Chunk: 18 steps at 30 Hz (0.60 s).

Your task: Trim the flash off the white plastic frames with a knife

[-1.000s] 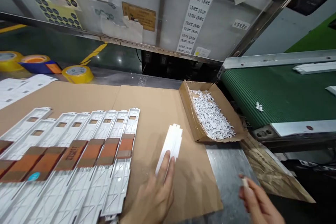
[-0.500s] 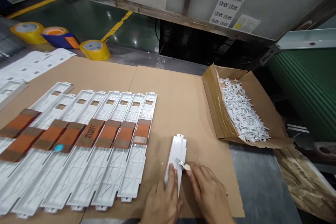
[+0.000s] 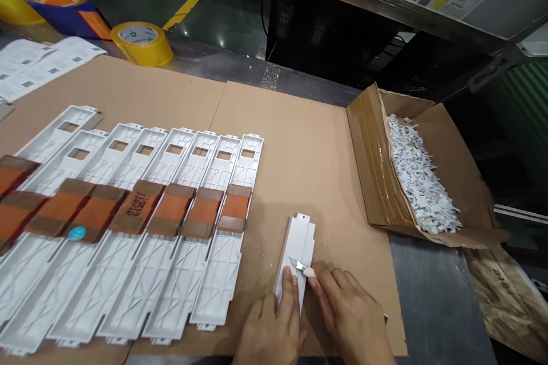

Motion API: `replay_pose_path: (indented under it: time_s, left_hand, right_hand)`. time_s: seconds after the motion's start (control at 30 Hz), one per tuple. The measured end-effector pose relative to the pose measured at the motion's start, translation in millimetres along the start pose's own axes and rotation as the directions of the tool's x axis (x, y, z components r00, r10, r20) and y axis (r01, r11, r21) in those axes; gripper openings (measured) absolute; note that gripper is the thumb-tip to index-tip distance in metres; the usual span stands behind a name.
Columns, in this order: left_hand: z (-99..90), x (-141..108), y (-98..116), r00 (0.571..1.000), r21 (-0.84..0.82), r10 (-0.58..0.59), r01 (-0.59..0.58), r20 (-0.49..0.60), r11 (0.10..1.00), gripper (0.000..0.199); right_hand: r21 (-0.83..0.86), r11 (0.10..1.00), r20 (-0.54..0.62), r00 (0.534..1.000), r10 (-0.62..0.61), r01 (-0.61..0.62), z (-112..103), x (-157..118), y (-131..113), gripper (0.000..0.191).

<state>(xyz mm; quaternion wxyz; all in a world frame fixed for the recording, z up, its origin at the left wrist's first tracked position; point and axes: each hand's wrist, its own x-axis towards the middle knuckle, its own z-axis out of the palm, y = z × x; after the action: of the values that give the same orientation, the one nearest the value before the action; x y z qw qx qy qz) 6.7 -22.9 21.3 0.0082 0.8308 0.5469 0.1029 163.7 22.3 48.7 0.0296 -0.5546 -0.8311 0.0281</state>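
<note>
A narrow white plastic part (image 3: 295, 245) lies flat side up on the cardboard in front of me. The fingers of my left hand (image 3: 274, 319) are laid along its top, the thumb by its right side, and the near end is hidden under that hand. My right hand (image 3: 351, 308) is closed around a craft knife (image 3: 303, 268) with a pale handle. The knife's blade rests over the part's upper face, just beyond my left fingertips; whether it cuts into the surface I cannot tell.
Several similar white parts (image 3: 214, 291) lie side by side at left, with brown-orange blocks (image 3: 235, 207) across them. An open cardboard box (image 3: 363, 171) of small white scraps (image 3: 422, 177) stands at right. Yellow tape rolls (image 3: 149, 51) and printed sheets (image 3: 51, 68) are at the far left.
My view has shifted, dipping lower and turning slightly. Both hands stay at the white part, and the knife's blade appears at a slightly different angle over it.
</note>
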Motion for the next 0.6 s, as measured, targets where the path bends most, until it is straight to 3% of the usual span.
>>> replay_pose_path:
  time_s: [0.4,0.6]
  left_hand:
    - [-2.5,1.8,-1.2,1.000,-0.015,0.004,-0.004,0.015,1.000,0.048]
    - [-6.6,4.9,-2.9,1.000,-0.021,0.016,-0.016,0.019,1.000,0.049]
  right_hand:
    - [-0.019,1.000,0.080,0.997,-0.020,0.021,-4.8,5.1,2.2,0.035]
    - [-0.038,0.999,0.057,0.998,-0.035,0.038,-8.9,10.0,2.8,0.044]
